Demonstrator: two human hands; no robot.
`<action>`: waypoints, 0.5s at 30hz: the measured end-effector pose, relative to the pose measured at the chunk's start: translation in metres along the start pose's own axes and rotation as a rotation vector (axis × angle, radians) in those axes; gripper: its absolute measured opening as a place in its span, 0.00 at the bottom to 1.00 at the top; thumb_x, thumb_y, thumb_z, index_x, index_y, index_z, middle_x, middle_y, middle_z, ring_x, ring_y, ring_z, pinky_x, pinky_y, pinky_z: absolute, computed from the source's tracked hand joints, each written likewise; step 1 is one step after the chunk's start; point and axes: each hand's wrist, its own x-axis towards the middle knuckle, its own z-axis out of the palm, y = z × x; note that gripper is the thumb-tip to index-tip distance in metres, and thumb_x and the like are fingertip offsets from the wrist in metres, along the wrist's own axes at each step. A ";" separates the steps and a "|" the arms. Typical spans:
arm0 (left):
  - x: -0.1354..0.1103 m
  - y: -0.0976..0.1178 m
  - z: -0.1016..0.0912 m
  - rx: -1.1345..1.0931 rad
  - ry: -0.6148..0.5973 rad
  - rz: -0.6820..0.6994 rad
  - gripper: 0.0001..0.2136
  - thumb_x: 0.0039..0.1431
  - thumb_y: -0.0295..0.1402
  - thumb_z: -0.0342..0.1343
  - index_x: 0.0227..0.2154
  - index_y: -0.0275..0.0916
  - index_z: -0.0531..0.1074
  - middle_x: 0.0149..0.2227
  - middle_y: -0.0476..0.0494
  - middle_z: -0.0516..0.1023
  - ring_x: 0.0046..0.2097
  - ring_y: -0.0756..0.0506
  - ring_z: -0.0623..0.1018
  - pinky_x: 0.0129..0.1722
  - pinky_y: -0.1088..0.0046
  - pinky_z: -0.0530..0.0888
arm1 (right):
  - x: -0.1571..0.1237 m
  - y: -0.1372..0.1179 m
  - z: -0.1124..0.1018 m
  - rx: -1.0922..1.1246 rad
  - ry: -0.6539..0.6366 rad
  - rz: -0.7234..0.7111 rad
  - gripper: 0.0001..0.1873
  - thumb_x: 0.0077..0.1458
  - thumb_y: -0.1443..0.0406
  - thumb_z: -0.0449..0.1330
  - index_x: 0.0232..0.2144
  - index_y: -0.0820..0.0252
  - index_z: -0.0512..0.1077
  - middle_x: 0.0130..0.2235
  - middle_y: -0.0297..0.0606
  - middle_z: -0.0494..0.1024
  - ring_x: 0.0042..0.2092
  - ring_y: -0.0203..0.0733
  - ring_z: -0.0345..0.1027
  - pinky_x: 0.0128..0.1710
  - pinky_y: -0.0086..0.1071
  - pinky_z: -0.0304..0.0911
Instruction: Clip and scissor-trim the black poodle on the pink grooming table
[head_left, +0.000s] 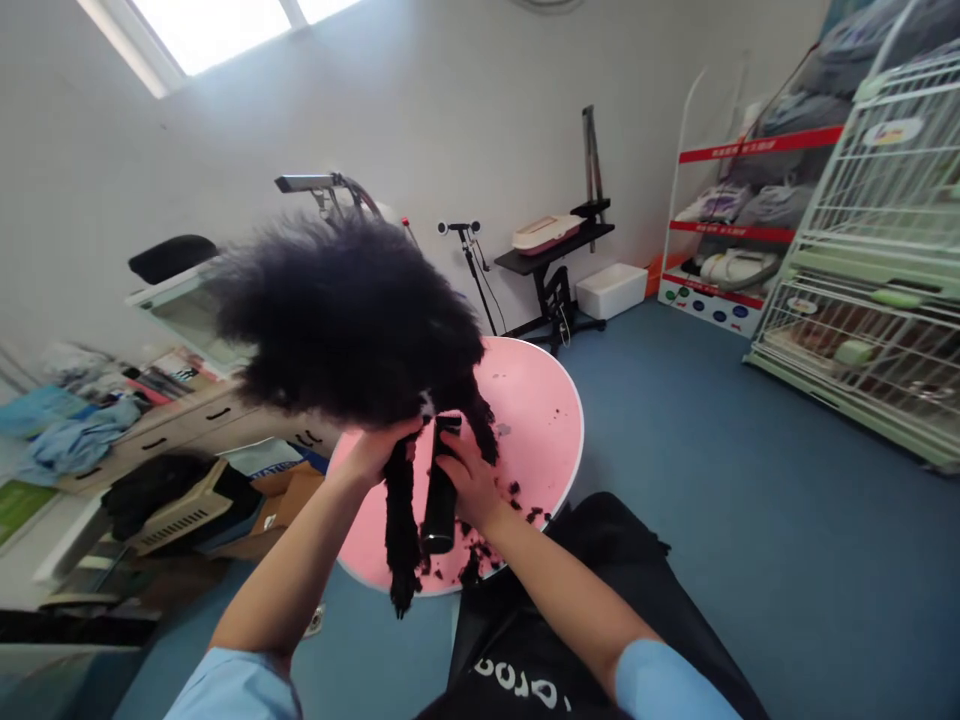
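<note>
A black fluffy dog [349, 320] stands on a round pink grooming table [540, 420]. My left hand [373, 450] is closed around the top of one of the dog's legs [400, 530], which hangs down over the table's near edge. My right hand [469, 480] grips a black electric clipper [441, 490], held upright against the dog's underside beside that leg. Clumps of cut black fur [517, 510] lie on the pink top near my right hand. Both sleeves are light blue, and I wear a black apron [570, 620].
A cabinet with drawers [195, 420] cluttered with cloths stands at the left, a basket [180, 505] below it. A black stand table [551, 255] and white box [611, 290] sit by the far wall. Shelves [727, 220] and wire cages [870, 270] fill the right. The floor [750, 480] is blue.
</note>
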 end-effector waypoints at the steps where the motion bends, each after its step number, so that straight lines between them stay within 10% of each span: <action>1: -0.001 0.003 0.002 0.012 -0.003 -0.002 0.14 0.39 0.37 0.67 0.24 0.35 0.69 0.15 0.55 0.64 0.17 0.55 0.64 0.17 0.80 0.61 | 0.004 -0.002 0.001 -0.024 0.002 0.005 0.16 0.59 0.69 0.54 0.50 0.60 0.72 0.60 0.53 0.68 0.57 0.51 0.68 0.52 0.43 0.69; 8: -0.002 0.026 -0.003 0.142 -0.037 -0.073 0.16 0.38 0.39 0.69 0.21 0.34 0.69 0.14 0.54 0.63 0.16 0.55 0.63 0.16 0.80 0.59 | 0.033 -0.014 0.008 -0.081 -0.095 0.334 0.26 0.57 0.73 0.51 0.58 0.59 0.63 0.63 0.52 0.64 0.53 0.51 0.71 0.42 0.41 0.74; 15: -0.009 0.040 -0.017 0.266 -0.089 -0.121 0.19 0.38 0.43 0.71 0.23 0.34 0.71 0.16 0.51 0.68 0.19 0.53 0.67 0.19 0.78 0.65 | 0.016 -0.027 0.017 -0.046 -0.037 0.230 0.24 0.57 0.71 0.53 0.55 0.56 0.66 0.63 0.52 0.60 0.56 0.54 0.67 0.46 0.42 0.73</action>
